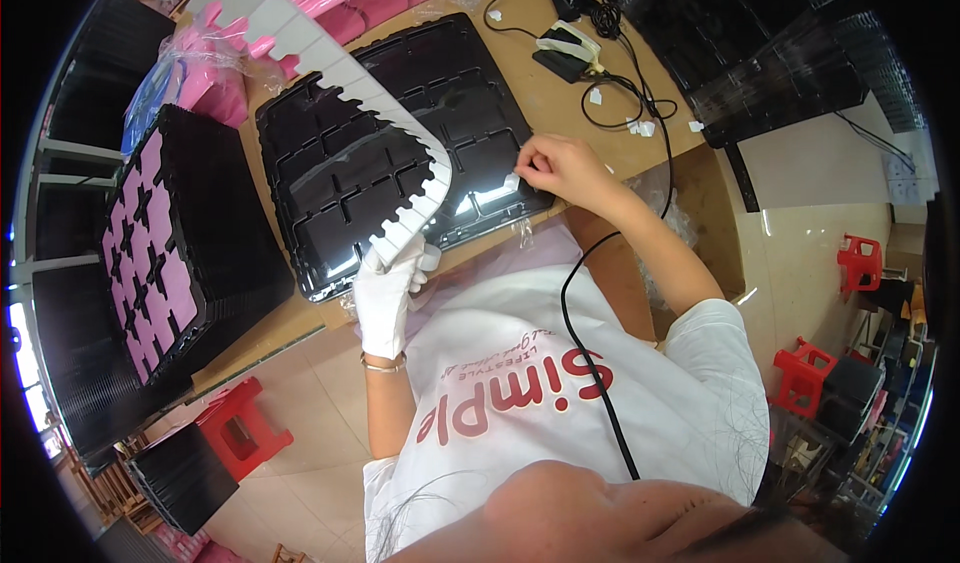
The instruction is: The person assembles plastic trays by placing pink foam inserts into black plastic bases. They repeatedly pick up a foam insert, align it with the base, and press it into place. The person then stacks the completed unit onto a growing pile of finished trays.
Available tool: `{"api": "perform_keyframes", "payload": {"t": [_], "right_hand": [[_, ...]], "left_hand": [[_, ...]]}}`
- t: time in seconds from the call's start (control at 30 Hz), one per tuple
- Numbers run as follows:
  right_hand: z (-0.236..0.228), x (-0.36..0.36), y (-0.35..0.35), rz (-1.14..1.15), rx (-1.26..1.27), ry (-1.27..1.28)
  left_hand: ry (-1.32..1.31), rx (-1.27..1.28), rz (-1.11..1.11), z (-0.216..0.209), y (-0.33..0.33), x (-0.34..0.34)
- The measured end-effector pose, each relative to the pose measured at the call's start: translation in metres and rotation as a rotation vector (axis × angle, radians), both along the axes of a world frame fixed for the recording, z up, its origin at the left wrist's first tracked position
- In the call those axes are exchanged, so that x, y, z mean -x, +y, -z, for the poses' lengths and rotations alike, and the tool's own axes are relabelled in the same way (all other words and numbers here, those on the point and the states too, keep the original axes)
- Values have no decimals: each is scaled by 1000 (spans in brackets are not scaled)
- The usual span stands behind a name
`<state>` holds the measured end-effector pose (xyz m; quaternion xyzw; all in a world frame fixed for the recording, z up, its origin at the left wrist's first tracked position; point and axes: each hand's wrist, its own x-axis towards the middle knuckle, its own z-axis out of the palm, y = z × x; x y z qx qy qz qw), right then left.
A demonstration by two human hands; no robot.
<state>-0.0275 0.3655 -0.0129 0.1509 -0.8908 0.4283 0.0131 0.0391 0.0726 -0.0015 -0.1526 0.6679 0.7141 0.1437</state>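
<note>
"Which way does that long white strip with the toothed edge [300, 38] point?"

"From my left hand in its white fabric glove [385, 293], it heads up to the right, bends sharply, then runs off to the far left until it leaves my view. Most of its long axis lies on that slant, over the glossy black moulded-plastic tray [385, 178] on the brown flat-topped table [515, 48]."

"And what is it like?"

"Flat and matt, and flexible enough to curve. Blocky teeth and notches follow one edge, the other is smooth, and fine lines cross its width at regular steps. The tray is shinier, with raised cross-shaped ribs and a ridged rim."

"How are your hands?"

"My left is closed round the strip's near end, thumb against fingers. My bare right hand [565, 171] has its fingers curled in and their tips drawn together, by the tray's right edge. Something small and white shows at those tips, but with the glare there I can't tell whether I'm gripping it."

"What stands to your left?"

"A tall stack of ribbed black plastic trays [235, 208], with pink cut shapes showing on its face."
</note>
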Motion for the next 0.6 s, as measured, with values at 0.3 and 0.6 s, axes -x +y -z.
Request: {"api": "perform_keyframes", "payload": {"t": [0.3,0.6], "right_hand": [[-12,13,-7,-91,-210,-196],[-12,16,-10,-78,-231,-212]], "left_hand": [[47,-20,7,9,-3,-4],[48,-18,41,9,-4,-4]]}}
